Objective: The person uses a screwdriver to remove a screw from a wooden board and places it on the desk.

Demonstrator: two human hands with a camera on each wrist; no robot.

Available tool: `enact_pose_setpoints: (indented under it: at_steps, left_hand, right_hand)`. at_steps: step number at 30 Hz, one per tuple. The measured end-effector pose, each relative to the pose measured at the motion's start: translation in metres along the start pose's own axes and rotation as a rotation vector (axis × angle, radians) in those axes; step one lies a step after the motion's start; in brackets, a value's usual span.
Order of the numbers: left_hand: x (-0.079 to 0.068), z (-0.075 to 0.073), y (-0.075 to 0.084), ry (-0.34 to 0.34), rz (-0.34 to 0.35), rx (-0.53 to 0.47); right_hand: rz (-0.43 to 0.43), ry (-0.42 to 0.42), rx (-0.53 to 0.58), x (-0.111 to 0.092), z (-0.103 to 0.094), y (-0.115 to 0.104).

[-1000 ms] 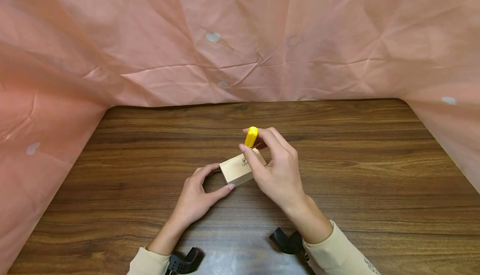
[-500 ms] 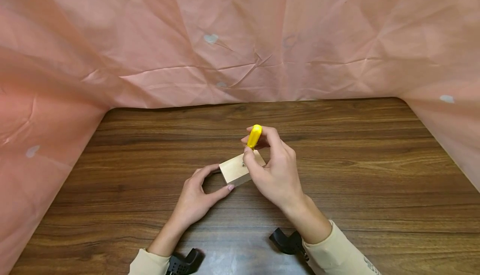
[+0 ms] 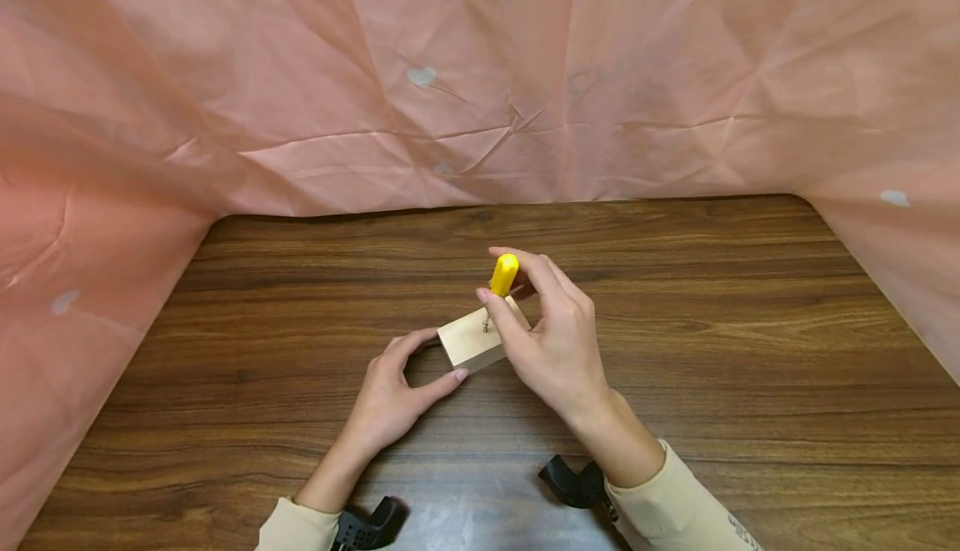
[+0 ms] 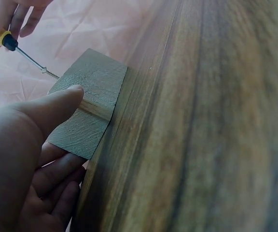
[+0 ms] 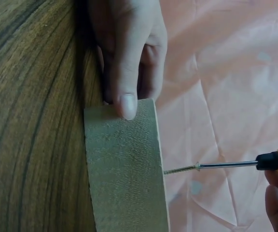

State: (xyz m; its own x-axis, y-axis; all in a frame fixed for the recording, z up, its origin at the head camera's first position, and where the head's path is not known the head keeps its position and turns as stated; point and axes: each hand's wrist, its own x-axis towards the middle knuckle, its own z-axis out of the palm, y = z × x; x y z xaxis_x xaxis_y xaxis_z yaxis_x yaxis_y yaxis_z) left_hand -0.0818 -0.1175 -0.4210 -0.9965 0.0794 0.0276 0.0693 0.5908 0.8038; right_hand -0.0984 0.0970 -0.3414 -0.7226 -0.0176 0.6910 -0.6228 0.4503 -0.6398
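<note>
A pale wooden block (image 3: 467, 340) lies on the brown table. My left hand (image 3: 393, 388) grips its left end, thumb on the near side and fingers on the far side. A screw (image 5: 181, 169) stands partly sunk in the block's top, much of its thread showing. The tip of a screwdriver (image 5: 228, 165) meets the screw's head, shaft and screw in one line. My right hand (image 3: 558, 334) pinches the screwdriver's yellow handle (image 3: 505, 274) between thumb and fingers above the block. In the left wrist view the left thumb (image 4: 57, 108) presses the block's side.
The wood-grain table (image 3: 712, 326) spreads around the block. A pink sheet (image 3: 480, 76) hangs behind and at both sides. Black wrist devices (image 3: 573, 484) sit below each hand, near the sleeves.
The right thumb and fingers have shifted on the screwdriver handle, which leaned right half a second ago and is back now. The left hand and block have hardly moved.
</note>
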Motion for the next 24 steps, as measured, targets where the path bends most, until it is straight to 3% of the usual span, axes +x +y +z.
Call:
enact_pose_setpoints:
  at_steps: [24]
  left_hand:
    - [-0.0001, 0.0005, 0.0015, 0.003, 0.003, -0.003]
  right_hand:
    - [0.007, -0.013, -0.003, 0.0015, -0.0048, 0.0011]
